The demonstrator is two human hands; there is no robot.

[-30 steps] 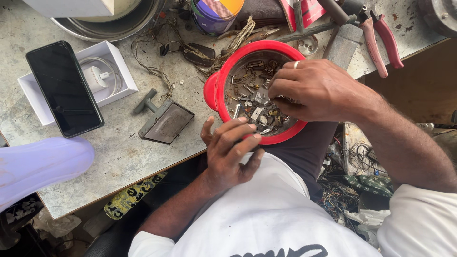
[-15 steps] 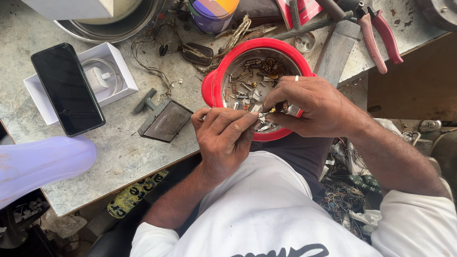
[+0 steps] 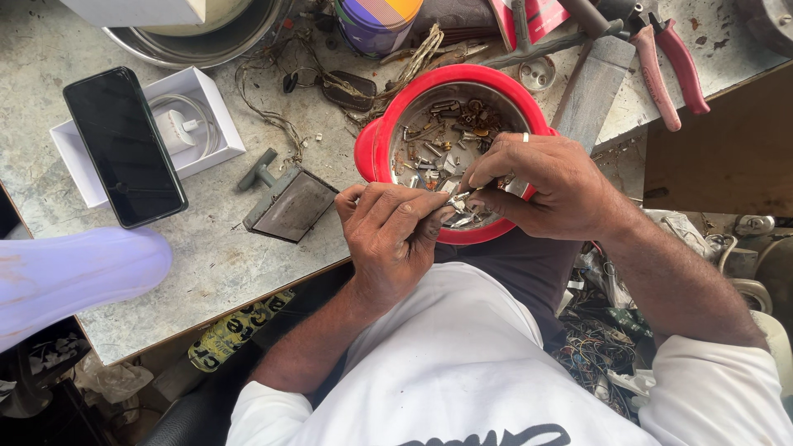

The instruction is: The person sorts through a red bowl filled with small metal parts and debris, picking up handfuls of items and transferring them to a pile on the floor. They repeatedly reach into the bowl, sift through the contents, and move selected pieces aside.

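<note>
A red bowl (image 3: pixel 376 153) full of several small metal parts sits at the near edge of the worn bench. My left hand (image 3: pixel 388 239) is just in front of the bowl, fingers curled around a small metal part (image 3: pixel 453 201). My right hand (image 3: pixel 545 186), with a ring on one finger, reaches over the bowl's near rim and pinches the same small part from the other side. The fingertips of both hands meet above the rim. Most of the part is hidden by my fingers.
A black phone (image 3: pixel 124 144) lies on an open white box (image 3: pixel 211 116) at the left. A dark flat metal piece (image 3: pixel 289 202) rests beside the bowl. Red-handled pliers (image 3: pixel 669 66), tangled wires (image 3: pixel 273 91), a metal basin (image 3: pixel 198 45) and a purple tub (image 3: pixel 376 25) crowd the back. A pale lilac object (image 3: pixel 74 277) lies front left.
My left hand rose from below the bench edge to the bowl's rim. My right hand came out of the bowl's middle with a small part, and both hands now pinch it together.
</note>
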